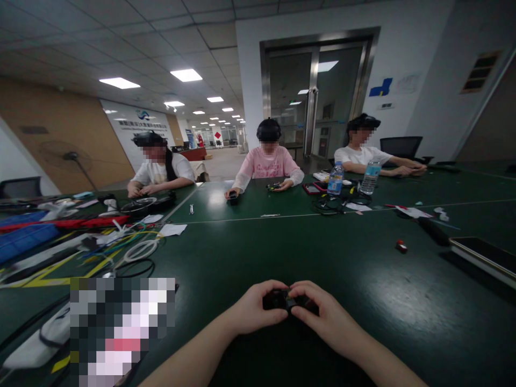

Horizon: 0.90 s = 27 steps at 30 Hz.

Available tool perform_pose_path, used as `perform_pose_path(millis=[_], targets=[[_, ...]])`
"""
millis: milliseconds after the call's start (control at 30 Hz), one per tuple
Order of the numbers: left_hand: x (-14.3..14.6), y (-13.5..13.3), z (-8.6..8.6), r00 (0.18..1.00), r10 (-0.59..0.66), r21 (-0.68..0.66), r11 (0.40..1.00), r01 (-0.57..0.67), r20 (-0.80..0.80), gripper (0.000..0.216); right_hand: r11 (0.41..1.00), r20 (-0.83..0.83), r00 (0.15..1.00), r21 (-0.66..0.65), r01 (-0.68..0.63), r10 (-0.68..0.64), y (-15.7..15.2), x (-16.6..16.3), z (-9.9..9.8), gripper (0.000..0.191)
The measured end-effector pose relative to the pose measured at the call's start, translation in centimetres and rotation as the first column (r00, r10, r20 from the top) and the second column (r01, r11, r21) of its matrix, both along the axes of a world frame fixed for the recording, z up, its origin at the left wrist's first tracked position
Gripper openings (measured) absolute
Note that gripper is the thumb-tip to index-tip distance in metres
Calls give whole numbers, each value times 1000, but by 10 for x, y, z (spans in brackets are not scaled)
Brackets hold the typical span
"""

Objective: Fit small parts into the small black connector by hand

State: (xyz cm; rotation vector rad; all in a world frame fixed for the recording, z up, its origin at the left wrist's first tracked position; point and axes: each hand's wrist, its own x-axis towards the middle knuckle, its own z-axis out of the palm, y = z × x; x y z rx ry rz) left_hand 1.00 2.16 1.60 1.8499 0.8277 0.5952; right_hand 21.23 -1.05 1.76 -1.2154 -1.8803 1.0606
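- Object (291, 304), small and black, lies between the person's two hands at the near side of the green table (250, 250); whether it touches the tabletop I cannot tell.
- Left hand (258, 307) curls partly closed, thumb and fingers gripping the object's left end.
- Right hand (324, 317) mirrors it, pinching the right end between thumb and fingertips.
- Small red item (401, 246) sits well apart, to the right.
- Cables (139, 250) lie on the left, near a blue bin (28, 242).
- Across the table sits a co-worker in pink (268, 162), one hand on a dark item (233, 198).
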Motion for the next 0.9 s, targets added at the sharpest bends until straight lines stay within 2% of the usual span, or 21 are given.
perform_pose_path(millis=[233, 433, 567, 667, 900], targets=[[-1, 2, -3, 1000, 14, -12, 1000, -14, -7, 40, 997, -26, 996, 22, 81, -80, 2, 1, -2, 14], [-1, 3, -3, 999, 32, -49, 998, -32, 5, 39, 981, -235, 953, -69, 179, -191, 12, 10, -3, 22], [-2, 2, -4, 999, 44, -66, 997, -43, 13, 40, 947, -409, 856, -183, 263, -317, 15, 14, -4, 30], [-2, 2, -4, 999, 41, -46, 998, -41, 15, 40, 911, -472, 781, -257, 322, -409, 15, 16, -3, 38], [-3, 1, -2, 999, 40, -30, 999, -39, 29, 41, 863, -606, 616, -376, 336, -504, 15, 16, 0, 43]])
